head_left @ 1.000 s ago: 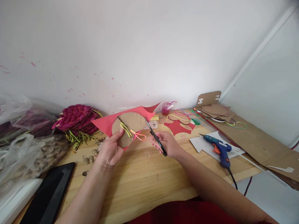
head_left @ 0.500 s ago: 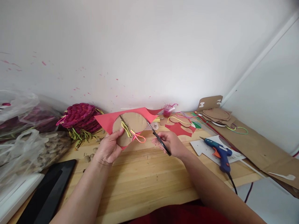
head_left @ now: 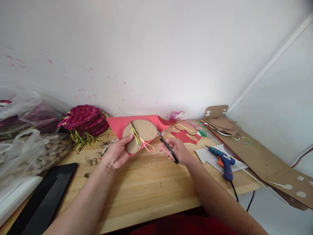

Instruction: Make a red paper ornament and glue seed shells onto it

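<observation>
My left hand (head_left: 117,152) grips a rounded cardboard piece (head_left: 144,129) together with the red paper (head_left: 116,125) behind it, thumb on the front. Yellow-green yarn (head_left: 136,135) and a pink-orange cord loop (head_left: 148,147) lie across the cardboard's face. In my right hand (head_left: 177,150) is a pair of dark-handled scissors (head_left: 168,148), fingers wrapped round the handles. The blades reach the right edge of the cardboard, at the red paper, whose upper right part curls away.
A blue glue gun (head_left: 226,161) rests on white paper at the right, near stacked cardboard pieces (head_left: 220,125). Red paper scraps (head_left: 184,136) lie behind my right hand. At the left are a magenta scaly bundle (head_left: 84,120), plastic bags (head_left: 31,150) and a black tablet (head_left: 46,199).
The view has shifted slightly. The cardboard and red paper sit a little further right in view, and the scissors stay at the cardboard's right edge. Both hands keep their holds.
</observation>
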### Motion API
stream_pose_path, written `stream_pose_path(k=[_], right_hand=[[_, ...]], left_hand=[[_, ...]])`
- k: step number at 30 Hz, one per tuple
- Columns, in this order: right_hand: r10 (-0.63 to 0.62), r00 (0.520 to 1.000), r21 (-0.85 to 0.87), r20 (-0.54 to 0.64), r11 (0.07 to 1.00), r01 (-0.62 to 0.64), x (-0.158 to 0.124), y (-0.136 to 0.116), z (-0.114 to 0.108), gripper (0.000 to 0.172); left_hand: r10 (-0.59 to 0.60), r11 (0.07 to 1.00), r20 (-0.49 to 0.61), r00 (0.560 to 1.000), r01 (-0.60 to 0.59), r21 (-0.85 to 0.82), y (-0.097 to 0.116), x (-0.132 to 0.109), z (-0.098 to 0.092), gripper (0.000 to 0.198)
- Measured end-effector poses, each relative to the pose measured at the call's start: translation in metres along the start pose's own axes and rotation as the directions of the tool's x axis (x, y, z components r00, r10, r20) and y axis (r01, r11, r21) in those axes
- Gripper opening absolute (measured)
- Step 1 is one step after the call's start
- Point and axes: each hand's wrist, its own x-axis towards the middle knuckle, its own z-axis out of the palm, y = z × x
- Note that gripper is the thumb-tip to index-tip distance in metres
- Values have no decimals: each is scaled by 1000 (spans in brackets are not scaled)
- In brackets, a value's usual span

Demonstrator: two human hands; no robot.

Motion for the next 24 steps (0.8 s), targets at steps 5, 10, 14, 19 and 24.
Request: stream_pose_path(k=[5, 10, 14, 19, 24], right_hand=[[45, 999, 33, 23, 998, -46, -6, -6, -1, 47], [40, 999, 37, -4, 999, -40, -12, -3, -3, 50], [41, 999, 29, -13, 999, -40, -18, -2, -6, 51], [74, 997, 20, -31, 997, -73, -25, -1, -11, 46], [61, 997, -56, -49, 996, -64, -30, 2, -15, 41]], left_hand=[[7, 1000, 14, 1000, -7, 12, 1, -4, 2, 39], [14, 1000, 36, 999, -14, 12, -2, -7, 4, 42], [-22, 999, 48, 999, 20, 31, -4, -6, 4, 39], [-24, 999, 87, 996, 20, 42, -6, -8, 3, 39], [-43, 998, 102, 994, 37, 57, -7, -10, 4, 42]])
